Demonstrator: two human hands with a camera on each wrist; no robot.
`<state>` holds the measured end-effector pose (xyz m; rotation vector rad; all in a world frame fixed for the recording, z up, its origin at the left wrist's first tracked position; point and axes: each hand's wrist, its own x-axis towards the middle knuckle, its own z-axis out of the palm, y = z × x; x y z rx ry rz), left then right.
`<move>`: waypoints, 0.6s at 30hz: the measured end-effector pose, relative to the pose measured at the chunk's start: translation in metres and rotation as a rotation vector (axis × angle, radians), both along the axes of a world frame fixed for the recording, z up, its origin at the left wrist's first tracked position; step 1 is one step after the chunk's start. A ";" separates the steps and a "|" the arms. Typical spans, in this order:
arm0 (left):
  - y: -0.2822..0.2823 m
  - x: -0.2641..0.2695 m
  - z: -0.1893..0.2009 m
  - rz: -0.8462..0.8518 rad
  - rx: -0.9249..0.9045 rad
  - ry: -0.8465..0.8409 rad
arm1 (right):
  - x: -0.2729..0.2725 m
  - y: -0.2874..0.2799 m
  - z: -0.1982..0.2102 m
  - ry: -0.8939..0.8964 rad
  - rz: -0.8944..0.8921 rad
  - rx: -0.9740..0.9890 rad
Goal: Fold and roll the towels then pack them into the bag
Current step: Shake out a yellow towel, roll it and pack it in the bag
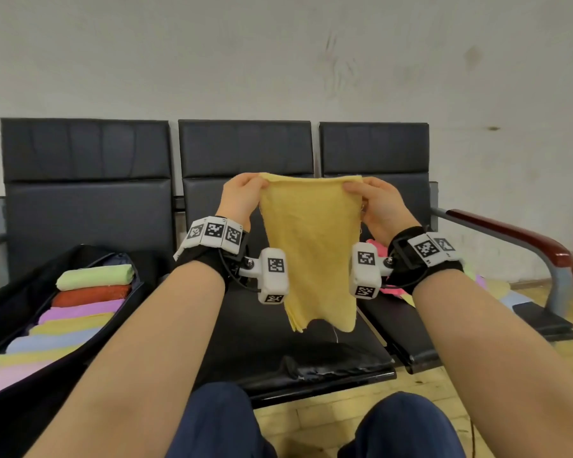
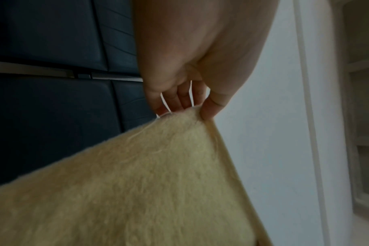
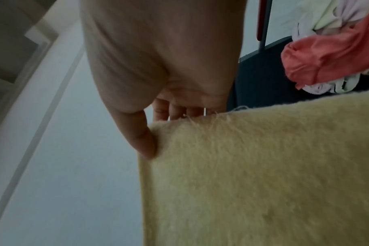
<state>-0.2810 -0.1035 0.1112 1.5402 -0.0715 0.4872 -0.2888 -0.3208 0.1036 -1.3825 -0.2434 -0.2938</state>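
- Yellow towel (image 1: 311, 246): fuzzy cloth, doubled over, hanging upright in the air above the middle seat, its top corners pinched, lower edge uneven and loose.
- Black bag (image 1: 10, 312): lies open on the left seat.
- Rolled towels (image 1: 80, 312): a row inside the bag, green, red, purple, yellow, blue, pink.
- Loose towels (image 1: 387, 252): crumpled heap on the right seat.

The head view looks forward and down from above the knees, facing a row of seats (image 1: 245, 150) against a wall, both forearms in sight. Each wrist view looks along its palm from very close, angled upward. All three views share the yellow towel (image 1: 310, 246) (image 2: 137, 183) (image 3: 253, 174) and the seats.
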 end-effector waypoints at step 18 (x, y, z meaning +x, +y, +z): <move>0.013 0.020 0.008 0.117 0.392 0.136 | 0.014 0.000 0.013 0.100 -0.051 -0.342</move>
